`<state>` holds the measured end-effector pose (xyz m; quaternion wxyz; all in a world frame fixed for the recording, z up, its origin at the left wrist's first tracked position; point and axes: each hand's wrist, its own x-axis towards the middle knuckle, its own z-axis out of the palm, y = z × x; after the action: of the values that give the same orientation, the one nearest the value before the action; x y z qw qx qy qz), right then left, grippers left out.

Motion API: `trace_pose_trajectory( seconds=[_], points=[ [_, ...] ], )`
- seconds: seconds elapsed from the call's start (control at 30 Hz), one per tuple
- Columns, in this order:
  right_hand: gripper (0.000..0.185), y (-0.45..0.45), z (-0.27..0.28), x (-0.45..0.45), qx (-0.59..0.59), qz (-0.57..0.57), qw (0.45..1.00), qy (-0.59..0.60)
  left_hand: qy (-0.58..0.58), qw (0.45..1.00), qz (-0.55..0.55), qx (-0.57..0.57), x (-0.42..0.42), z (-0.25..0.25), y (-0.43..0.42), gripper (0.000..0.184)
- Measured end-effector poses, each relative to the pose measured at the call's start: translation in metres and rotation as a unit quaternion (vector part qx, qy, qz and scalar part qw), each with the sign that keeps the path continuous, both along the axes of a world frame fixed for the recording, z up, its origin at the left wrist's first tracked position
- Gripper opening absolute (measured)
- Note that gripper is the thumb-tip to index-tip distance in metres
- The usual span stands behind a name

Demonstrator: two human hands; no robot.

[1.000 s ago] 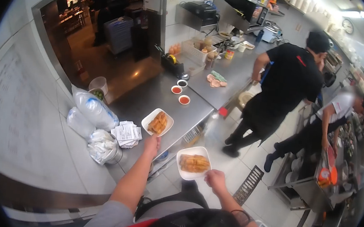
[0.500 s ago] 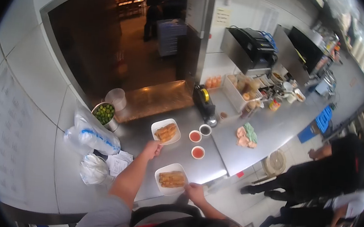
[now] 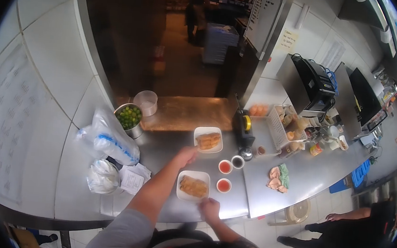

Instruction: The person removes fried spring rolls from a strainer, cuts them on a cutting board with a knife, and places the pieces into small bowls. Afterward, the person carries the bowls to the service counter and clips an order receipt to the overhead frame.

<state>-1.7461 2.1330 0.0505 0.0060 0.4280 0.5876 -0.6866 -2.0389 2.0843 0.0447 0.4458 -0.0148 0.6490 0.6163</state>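
Our near square white dish (image 3: pixel 189 174), out past the edge of the grey metal counter (image 3: pixel 165 147) a second ago, now sits over it, so both portions of golden-brown rolls (image 3: pixel 193 187) are in the lower centre. Our right hand (image 3: pixel 210 210) closes its fingers on its lower-right corner, our left hand (image 3: pixel 187 155) on the rim of the far square white dish (image 3: pixel 205 130). Three small round white cups (image 3: pixel 223 192) beside them hold red or dark sauce.

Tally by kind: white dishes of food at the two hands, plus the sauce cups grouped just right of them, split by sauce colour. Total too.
White dishes: 2
Red sauce cups: 2
Dark sauce cup: 1
Total: 5
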Motion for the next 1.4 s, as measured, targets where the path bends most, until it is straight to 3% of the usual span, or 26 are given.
trace_pose_trajectory(
  seconds=[0.13, 0.17, 0.27, 0.3, 0.33, 0.37, 0.43, 0.47, 0.57, 0.67, 0.73, 0.8, 0.87, 0.9, 0.93, 0.97, 1.0, 1.07, 1.1, 1.17, 1.2, 1.27, 1.33, 1.37, 1.4],
  points=[
    [0.023, -0.003, 0.004, -0.013, -0.05, -0.076, 0.995, 0.031, 0.086, 0.993, 0.082, -0.02, 0.028, 0.052, -0.038, 0.029],
    [0.024, -0.002, -0.016, -0.016, -0.08, -0.093, 0.991, 0.048, 0.111, 0.988, 0.103, 0.02, 0.039, 0.061, -0.054, 0.029],
    [0.029, -0.016, 0.018, -0.012, -0.165, -0.103, 0.975, 0.109, 0.175, 0.973, 0.141, 0.059, 0.085, 0.053, -0.091, 0.031],
    [0.037, -0.021, 0.024, -0.003, -0.175, -0.073, 0.979, 0.08, 0.271, 0.952, 0.134, 0.043, 0.109, 0.045, -0.102, 0.034],
    [0.037, -0.026, 0.027, 0.006, -0.175, -0.078, 0.978, 0.084, 0.366, 0.922, 0.123, 0.027, 0.133, 0.036, -0.112, 0.038],
    [0.043, -0.035, 0.029, 0.016, -0.222, -0.064, 0.97, 0.082, 0.382, 0.918, 0.097, 0.039, 0.165, 0.036, -0.121, 0.042],
    [0.06, -0.061, 0.036, 0.028, -0.268, -0.03, 0.961, 0.066, 0.44, 0.896, 0.005, 0.062, 0.228, 0.074, -0.145, 0.05],
    [0.06, -0.081, 0.048, 0.039, -0.268, -0.039, 0.96, 0.071, 0.479, 0.873, -0.061, 0.072, 0.256, 0.094, -0.159, 0.054],
    [0.069, -0.124, 0.067, 0.057, -0.433, -0.062, 0.874, 0.213, 0.487, 0.836, -0.201, 0.155, 0.305, 0.084, -0.19, 0.06],
    [0.065, -0.167, 0.076, 0.082, -0.425, -0.096, 0.858, 0.273, 0.544, 0.788, -0.207, 0.2, 0.321, 0.08, -0.223, 0.06],
    [0.062, -0.195, 0.084, 0.105, -0.421, -0.106, 0.848, 0.303, 0.597, 0.699, -0.265, 0.291, 0.32, 0.09, -0.249, 0.064],
    [0.061, -0.216, 0.088, 0.127, -0.419, -0.121, 0.843, 0.316, 0.579, 0.709, -0.265, 0.304, 0.338, 0.084, -0.264, 0.064],
    [0.078, -0.217, 0.092, 0.143, -0.309, -0.226, 0.893, 0.237, 0.567, 0.719, -0.256, 0.311, 0.357, 0.073, -0.272, 0.065],
    [0.086, -0.212, 0.111, 0.157, -0.314, -0.177, 0.893, 0.268, 0.552, 0.744, -0.268, 0.263, 0.367, 0.066, -0.273, 0.065],
    [0.089, -0.208, 0.138, 0.17, -0.242, -0.164, 0.915, 0.279, 0.538, 0.767, -0.278, 0.213, 0.373, 0.055, -0.273, 0.066],
    [0.093, -0.206, 0.168, 0.181, -0.169, -0.15, 0.93, 0.289, 0.51, 0.759, -0.388, 0.116, 0.375, 0.03, -0.274, 0.073],
    [0.094, -0.202, 0.206, 0.189, -0.136, -0.11, 0.898, 0.405, 0.468, 0.684, -0.56, 0.011, 0.374, -0.046, -0.265, 0.08],
    [0.094, -0.19, 0.28, 0.209, 0.111, -0.076, 0.868, 0.478, 0.231, 0.781, -0.58, 0.0, 0.395, -0.05, -0.282, 0.089],
    [0.094, -0.184, 0.319, 0.222, 0.24, -0.055, 0.817, 0.521, 0.234, 0.777, -0.584, 0.003, 0.406, -0.05, -0.286, 0.089],
    [0.093, -0.181, 0.374, 0.253, 0.419, -0.099, 0.721, 0.543, -0.1, 0.87, -0.473, -0.1, 0.424, -0.048, -0.283, 0.094],
    [0.097, -0.181, 0.388, 0.267, 0.476, -0.121, 0.692, 0.529, -0.097, 0.869, -0.476, -0.101, 0.432, -0.041, -0.274, 0.094],
    [0.091, -0.166, 0.372, 0.288, 0.571, -0.131, 0.655, 0.477, -0.237, 0.873, -0.427, 0.005, 0.45, -0.022, -0.24, 0.102],
    [0.076, -0.142, 0.269, 0.303, 0.621, -0.056, 0.735, 0.265, -0.315, 0.883, -0.338, 0.077, 0.474, 0.023, -0.174, 0.101],
    [0.068, -0.13, 0.218, 0.31, 0.645, 0.001, 0.748, 0.155, -0.359, 0.875, -0.257, 0.197, 0.488, 0.066, -0.132, 0.088],
    [0.064, -0.122, 0.138, 0.332, 0.565, 0.163, 0.809, 0.002, -0.394, 0.848, -0.171, 0.309, 0.5, 0.1, -0.101, 0.077]
  ],
)
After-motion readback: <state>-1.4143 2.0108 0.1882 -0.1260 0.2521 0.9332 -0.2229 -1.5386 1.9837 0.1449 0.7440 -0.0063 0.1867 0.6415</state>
